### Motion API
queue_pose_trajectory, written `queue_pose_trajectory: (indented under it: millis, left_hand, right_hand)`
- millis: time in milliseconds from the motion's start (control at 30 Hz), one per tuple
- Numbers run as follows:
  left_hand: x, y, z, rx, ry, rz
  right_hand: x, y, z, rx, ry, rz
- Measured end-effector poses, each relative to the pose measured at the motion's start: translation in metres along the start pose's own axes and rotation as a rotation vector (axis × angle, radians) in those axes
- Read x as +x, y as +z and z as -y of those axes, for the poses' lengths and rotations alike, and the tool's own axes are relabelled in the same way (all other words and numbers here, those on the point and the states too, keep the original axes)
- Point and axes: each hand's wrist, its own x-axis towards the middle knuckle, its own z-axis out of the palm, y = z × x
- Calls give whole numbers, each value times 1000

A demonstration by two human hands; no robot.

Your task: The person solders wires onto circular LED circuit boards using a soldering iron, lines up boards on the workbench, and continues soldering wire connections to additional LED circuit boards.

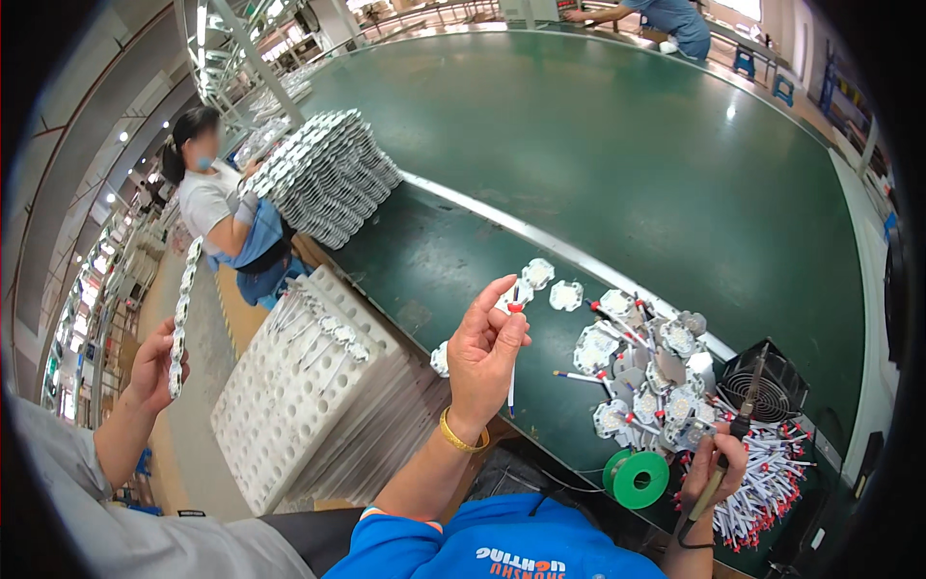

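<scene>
My left hand (487,352), with a gold bracelet at the wrist, is raised over the near edge of the green bench. Its thumb and index finger pinch a short white wire lead (511,389) with red at the upper end. My right hand (715,470) grips a soldering iron (741,425), its tip pointing up. Left of the iron lies a heap of LED boards (644,376), some with wire leads. A few loose LED boards (566,295) lie beyond my left hand. Beside my right hand are a green solder spool (637,480) and a pile of red-tipped wire leads (767,487).
A small black fan (769,381) stands behind the wire pile. A metal strip (540,234) crosses the green bench (617,145). Stacked white perforated trays (289,386) and a tall stack of boards (333,179) are at left. A co-worker's hand (152,367) holds a board strip; others work farther off.
</scene>
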Motion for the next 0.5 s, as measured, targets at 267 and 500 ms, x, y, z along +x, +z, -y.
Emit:
queue_pose_trajectory:
  millis: [267,500]
  left_hand:
    - [-18,-19,-6,33,26,-104]
    - [-32,-26,-9,142,58,-113]
  right_hand:
    - [-4,2,-6,-4,-36,14]
    - [-5,0,-6,34,-13,23]
